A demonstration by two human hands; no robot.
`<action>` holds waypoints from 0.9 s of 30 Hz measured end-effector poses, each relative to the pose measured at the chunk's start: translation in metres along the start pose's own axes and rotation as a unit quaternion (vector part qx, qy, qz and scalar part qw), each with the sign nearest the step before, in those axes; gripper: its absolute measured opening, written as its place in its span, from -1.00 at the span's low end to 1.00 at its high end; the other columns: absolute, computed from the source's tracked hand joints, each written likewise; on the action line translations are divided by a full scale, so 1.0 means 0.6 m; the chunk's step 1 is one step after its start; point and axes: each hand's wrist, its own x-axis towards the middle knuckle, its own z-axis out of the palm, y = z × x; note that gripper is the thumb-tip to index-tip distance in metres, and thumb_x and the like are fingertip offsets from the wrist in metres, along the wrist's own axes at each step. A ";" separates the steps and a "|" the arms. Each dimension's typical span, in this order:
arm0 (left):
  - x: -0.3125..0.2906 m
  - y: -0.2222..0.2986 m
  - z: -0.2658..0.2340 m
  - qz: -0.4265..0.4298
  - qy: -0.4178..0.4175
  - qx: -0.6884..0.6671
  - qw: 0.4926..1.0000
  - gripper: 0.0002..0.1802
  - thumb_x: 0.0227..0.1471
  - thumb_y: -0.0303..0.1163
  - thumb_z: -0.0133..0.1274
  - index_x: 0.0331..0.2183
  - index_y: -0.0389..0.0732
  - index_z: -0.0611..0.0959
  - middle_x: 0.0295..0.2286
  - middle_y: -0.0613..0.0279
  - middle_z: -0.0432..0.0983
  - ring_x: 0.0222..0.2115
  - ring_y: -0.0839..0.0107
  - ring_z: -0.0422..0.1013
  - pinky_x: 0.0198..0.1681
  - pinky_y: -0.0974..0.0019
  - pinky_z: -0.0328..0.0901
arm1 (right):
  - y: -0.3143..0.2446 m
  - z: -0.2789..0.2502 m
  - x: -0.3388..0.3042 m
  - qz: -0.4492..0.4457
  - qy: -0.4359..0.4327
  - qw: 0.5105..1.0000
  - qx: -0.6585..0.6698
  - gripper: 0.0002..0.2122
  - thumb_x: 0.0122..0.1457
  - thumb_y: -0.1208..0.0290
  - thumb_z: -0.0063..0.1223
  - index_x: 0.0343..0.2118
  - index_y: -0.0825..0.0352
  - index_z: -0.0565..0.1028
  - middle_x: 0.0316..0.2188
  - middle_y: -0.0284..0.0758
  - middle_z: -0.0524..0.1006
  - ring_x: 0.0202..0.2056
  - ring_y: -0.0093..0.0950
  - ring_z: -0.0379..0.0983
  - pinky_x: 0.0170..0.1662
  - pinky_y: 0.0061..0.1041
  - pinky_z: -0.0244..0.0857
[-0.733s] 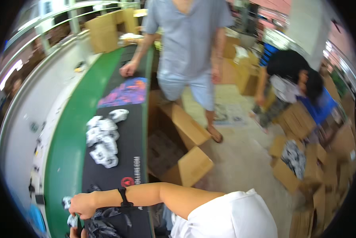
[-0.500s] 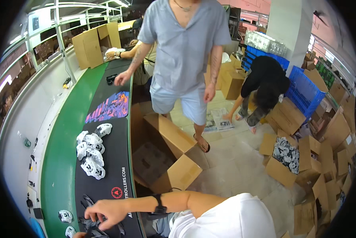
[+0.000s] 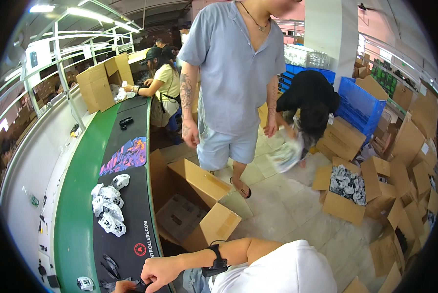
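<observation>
At the lower edge my right hand (image 3: 161, 272), fist-like with a black band on its wrist, is closed with its fingers turned down. Beside it, only some fingers of my left hand (image 3: 125, 286) show, bent and cut off by the picture edge. A small dark thing (image 3: 142, 285) lies between the hands, too hidden to name. Left of them, thin dark grey pieces (image 3: 110, 266) rest on a black mat (image 3: 136, 205). One white plastic shell (image 3: 85, 283) sits at the mat's left. A cluster of similar white shells (image 3: 109, 207) lies farther up.
Past the shells are a colourful patterned mat (image 3: 124, 157) and a black object (image 3: 126, 123) on the green bench (image 3: 75, 215). An open carton (image 3: 194, 185) stands against its right side. One person (image 3: 233, 73) stands ahead; another (image 3: 314, 105) bends near cartons and blue crates (image 3: 358, 105).
My view has shifted. My right hand has closed and drawn nearer my left hand. The standing person's hand has left the bench, and the bending person has lifted the paper sheets.
</observation>
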 end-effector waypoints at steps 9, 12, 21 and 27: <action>-0.021 0.034 0.034 -0.078 0.041 0.029 0.996 -0.70 -0.08 -0.52 0.19 -0.23 -0.28 0.52 -0.33 0.27 0.45 -0.39 0.53 0.35 -0.33 0.49 0.26 | -0.054 0.018 -0.002 0.019 -0.084 0.991 0.100 -0.43 0.26 0.00 -0.20 -0.75 0.33 0.51 -0.80 -0.38 0.43 -0.66 -0.48 0.37 -0.46 -0.47 0.26; -0.024 0.055 0.066 -0.067 0.078 0.042 0.994 -0.69 0.00 -0.49 0.13 -0.16 -0.31 0.52 -0.27 0.17 0.47 -0.32 0.46 0.38 -0.25 0.44 0.28 | -0.035 0.030 0.003 -0.041 -0.050 0.992 0.109 -0.44 0.27 0.00 -0.21 -0.70 0.36 0.53 -0.76 -0.33 0.45 -0.63 -0.46 0.38 -0.47 -0.46 0.27; -0.033 0.042 0.066 -0.041 0.133 0.106 0.985 -0.65 0.13 -0.43 -0.01 -0.04 -0.33 0.46 -0.30 0.17 0.48 -0.33 0.44 0.39 -0.27 0.44 0.28 | -0.057 0.048 0.016 0.031 -0.076 0.962 0.260 -0.53 0.25 0.08 -0.12 -0.51 0.47 0.54 -0.68 -0.25 0.49 -0.65 -0.45 0.40 -0.55 -0.47 0.31; 0.009 0.083 0.070 -0.086 0.083 0.079 0.990 -0.63 0.14 -0.42 -0.01 -0.02 -0.32 0.44 -0.39 0.24 0.46 -0.43 0.49 0.35 -0.37 0.45 0.26 | -0.034 0.021 0.001 0.002 -0.077 0.974 0.212 -0.71 0.06 0.23 0.04 -0.49 0.44 0.50 -0.66 -0.27 0.49 -0.63 -0.47 0.42 -0.53 -0.48 0.32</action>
